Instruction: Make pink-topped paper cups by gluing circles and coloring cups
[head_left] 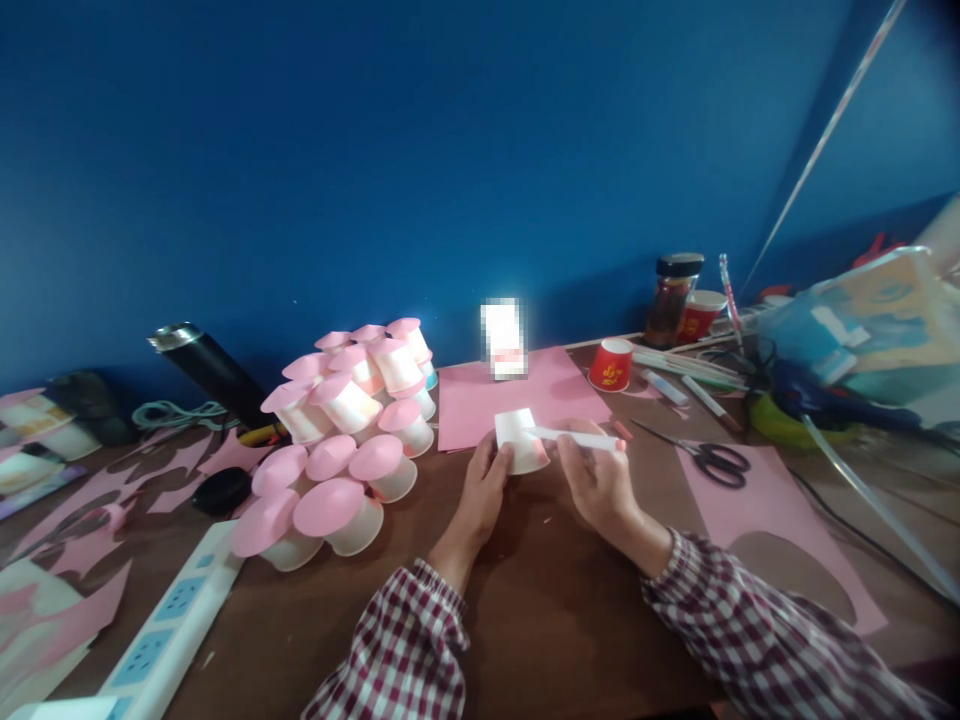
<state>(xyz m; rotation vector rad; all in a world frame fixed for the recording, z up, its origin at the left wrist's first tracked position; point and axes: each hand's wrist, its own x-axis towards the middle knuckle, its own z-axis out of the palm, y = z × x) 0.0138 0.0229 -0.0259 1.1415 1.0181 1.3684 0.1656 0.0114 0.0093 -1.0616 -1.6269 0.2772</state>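
My left hand (484, 485) grips a white paper cup (517, 440) by its side, above the brown table. In my right hand (596, 485) is a white marker pen (585, 438) with a reddish end, its other end reaching the cup's wall. I cannot make out whether the tip touches the cup. Behind the cup lies pink paper (465, 405). Left of my hands stand several white paper cups topped with pink paper cones (330, 507). A red paper cup (612, 364) stands upside down beyond my right hand.
Scissors (720, 463) lie on cut pink paper (757, 490) at right. A power strip (169, 630), a black flask (214, 370) and paper scraps (169, 465) are at left. A dark-lidded jar (673, 300) stands by the blue wall, near a plastic bag (892, 340).
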